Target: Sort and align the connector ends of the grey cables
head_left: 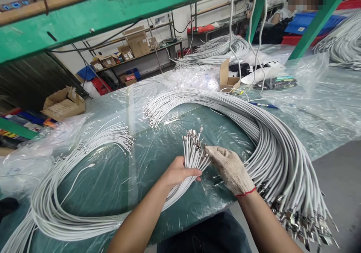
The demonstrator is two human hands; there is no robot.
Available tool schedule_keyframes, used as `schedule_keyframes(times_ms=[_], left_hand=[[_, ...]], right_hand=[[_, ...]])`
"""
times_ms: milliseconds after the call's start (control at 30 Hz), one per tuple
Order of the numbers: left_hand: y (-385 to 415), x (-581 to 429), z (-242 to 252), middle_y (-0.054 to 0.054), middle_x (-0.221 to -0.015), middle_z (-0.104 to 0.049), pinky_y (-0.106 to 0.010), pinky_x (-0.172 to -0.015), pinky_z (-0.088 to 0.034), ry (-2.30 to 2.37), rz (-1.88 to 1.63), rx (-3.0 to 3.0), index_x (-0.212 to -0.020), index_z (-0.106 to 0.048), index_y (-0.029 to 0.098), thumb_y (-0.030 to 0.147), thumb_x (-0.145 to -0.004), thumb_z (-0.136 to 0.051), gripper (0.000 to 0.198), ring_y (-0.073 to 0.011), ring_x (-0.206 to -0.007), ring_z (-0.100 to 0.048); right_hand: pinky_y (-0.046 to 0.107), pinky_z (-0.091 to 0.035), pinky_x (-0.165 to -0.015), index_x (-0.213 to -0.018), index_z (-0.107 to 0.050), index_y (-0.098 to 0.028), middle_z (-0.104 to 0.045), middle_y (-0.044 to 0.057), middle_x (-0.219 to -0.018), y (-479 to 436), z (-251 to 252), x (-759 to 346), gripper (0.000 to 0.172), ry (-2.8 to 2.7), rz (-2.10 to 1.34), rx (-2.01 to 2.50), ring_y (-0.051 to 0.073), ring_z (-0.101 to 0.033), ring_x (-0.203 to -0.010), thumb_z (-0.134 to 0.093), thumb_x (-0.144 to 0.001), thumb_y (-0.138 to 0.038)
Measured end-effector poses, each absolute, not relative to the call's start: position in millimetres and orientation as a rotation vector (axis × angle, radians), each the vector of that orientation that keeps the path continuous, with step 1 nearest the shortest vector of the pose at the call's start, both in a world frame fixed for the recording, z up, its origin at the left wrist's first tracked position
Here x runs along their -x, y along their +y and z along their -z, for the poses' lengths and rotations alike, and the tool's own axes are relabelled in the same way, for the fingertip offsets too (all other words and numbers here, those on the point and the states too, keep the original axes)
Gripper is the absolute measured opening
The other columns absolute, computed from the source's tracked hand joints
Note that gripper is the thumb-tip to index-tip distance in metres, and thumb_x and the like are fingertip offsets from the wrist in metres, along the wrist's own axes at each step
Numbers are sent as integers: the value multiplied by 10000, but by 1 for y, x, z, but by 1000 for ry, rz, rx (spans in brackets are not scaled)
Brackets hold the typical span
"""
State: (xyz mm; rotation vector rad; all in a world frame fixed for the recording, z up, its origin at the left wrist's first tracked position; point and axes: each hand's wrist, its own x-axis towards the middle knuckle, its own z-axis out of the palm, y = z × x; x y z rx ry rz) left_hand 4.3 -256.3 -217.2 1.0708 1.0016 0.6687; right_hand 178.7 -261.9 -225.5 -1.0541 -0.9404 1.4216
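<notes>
My bare left hand (180,172) is wrapped round a bundle of white cables (190,155), their metal connector ends (193,136) fanned out above the fist. My right hand (228,166), in a knitted work glove with a red cuff, pinches at the connector end of one cable at the bundle's right side. From my left hand the bundle runs down and left into a wide loop (70,223); its far ends (124,140) spread out on the plastic-covered table. To the right a thick curved bundle of white cables (270,132) lies with its metal connectors (304,223) over the table edge.
A green beam (113,14) crosses overhead, and white cords (255,31) hang down near a small open cardboard box (229,82). A blue pen (265,105) lies behind the thick bundle. More coiled cables (214,50) are farther back. A person (278,18) is at the upper right.
</notes>
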Motion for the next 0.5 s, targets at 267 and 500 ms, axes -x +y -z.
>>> schedule_keyframes(times_ms=[267, 500], left_hand=[[-256, -3, 218, -51, -794, -723, -319, -785, -486, 1148, -724, -1149, -766, -735, 120, 324, -521, -896, 357, -212, -784, -654], [-257, -1, 219, -57, -824, -735, -309, -771, -477, 1214, -762, -1113, -785, -747, 119, 272, -547, -861, 305, -212, -789, -655]], right_hand=[[314, -550, -689, -839, -740, -164, -710, 77, -797, -257, 231, -174, 462, -868, -1387, 1084, 233, -654, -784, -791, -663, -588], [290, -512, -626, -751, -715, -158, -679, 59, -722, -250, 238, -177, 455, -870, -1404, 1063, 185, -607, -663, -782, -668, -600]])
